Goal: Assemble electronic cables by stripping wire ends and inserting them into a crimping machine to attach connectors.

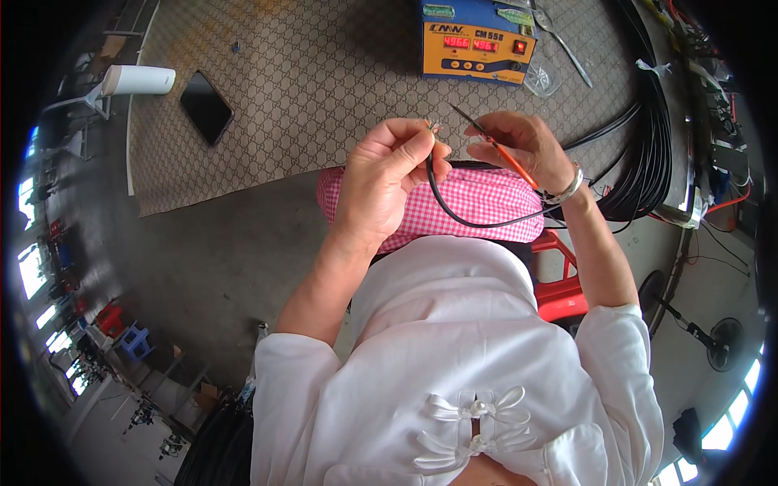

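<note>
My left hand (383,168) pinches the end of a black cable (468,222) between thumb and fingers. Short, thin coloured wires (433,127) stick out above the fingertips. From there the cable loops down over my lap and runs off to the right. Just right of it, my right hand (531,147) is closed around a slim tool with orange handles (519,167) and a dark pointed tip. The tip points up and left, apart from the wires. Whether the tool is tweezers or small scissors I cannot make out.
A blue and yellow box with red digits (478,53) stands on the patterned table (284,89). A bundle of black cables (648,154) hangs over the right side. A phone (207,108) and a white cup (139,80) lie left; metal tweezers (567,50) lie far right. A red stool (559,279) is below.
</note>
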`<control>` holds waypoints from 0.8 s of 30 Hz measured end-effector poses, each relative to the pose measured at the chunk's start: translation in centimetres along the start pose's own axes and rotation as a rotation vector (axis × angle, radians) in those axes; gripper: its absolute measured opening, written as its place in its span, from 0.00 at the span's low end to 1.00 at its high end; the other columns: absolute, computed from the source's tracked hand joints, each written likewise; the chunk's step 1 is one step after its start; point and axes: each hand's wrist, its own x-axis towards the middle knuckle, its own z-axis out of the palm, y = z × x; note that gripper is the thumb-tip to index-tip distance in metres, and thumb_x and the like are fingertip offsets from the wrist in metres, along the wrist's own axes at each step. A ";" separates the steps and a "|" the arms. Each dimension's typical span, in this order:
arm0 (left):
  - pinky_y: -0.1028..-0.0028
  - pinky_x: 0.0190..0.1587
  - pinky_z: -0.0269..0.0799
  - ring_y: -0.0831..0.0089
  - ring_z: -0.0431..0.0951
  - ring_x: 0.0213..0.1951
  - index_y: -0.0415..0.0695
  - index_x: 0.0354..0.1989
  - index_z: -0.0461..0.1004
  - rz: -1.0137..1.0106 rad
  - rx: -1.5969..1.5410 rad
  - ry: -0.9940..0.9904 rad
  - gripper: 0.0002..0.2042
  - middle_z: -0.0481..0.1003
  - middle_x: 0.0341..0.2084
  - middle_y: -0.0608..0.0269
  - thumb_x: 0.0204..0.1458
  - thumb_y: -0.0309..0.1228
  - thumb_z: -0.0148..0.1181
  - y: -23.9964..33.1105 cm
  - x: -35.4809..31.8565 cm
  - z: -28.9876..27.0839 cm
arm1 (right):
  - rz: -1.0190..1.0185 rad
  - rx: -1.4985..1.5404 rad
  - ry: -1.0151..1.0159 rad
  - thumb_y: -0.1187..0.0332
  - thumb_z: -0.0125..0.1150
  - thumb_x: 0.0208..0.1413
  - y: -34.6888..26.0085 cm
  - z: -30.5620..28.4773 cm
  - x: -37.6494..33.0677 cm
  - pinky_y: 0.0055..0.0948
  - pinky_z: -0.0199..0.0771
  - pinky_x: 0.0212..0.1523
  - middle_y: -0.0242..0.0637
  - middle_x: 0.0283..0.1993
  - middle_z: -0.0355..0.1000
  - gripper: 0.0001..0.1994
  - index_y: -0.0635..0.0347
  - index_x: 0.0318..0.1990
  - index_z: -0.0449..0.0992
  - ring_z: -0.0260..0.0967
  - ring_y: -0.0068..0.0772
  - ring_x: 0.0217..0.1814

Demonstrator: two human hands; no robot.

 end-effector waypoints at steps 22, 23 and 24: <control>0.78 0.30 0.69 0.74 0.73 0.25 0.41 0.34 0.69 -0.028 -0.035 0.072 0.05 0.73 0.25 0.59 0.51 0.27 0.54 -0.2 0.3 0.0 | -0.209 -1.046 0.219 0.73 0.57 0.41 3.6 0.8 3.7 0.35 0.67 0.40 0.40 0.32 0.67 0.16 0.58 0.42 0.71 0.66 0.41 0.38; 0.78 0.30 0.69 0.74 0.73 0.25 0.41 0.34 0.69 -0.028 -0.036 0.074 0.05 0.73 0.26 0.60 0.51 0.27 0.54 -0.2 0.3 0.0 | -0.224 -1.032 0.229 0.74 0.57 0.41 3.8 0.7 3.6 0.35 0.67 0.40 0.40 0.32 0.67 0.16 0.58 0.42 0.71 0.65 0.42 0.39; 0.77 0.30 0.69 0.74 0.73 0.25 0.41 0.34 0.69 -0.030 -0.041 0.075 0.05 0.73 0.26 0.60 0.51 0.27 0.54 -0.2 0.3 0.0 | -0.239 -1.017 0.240 0.74 0.57 0.41 3.8 0.7 3.5 0.35 0.67 0.41 0.40 0.33 0.67 0.16 0.58 0.41 0.71 0.65 0.42 0.39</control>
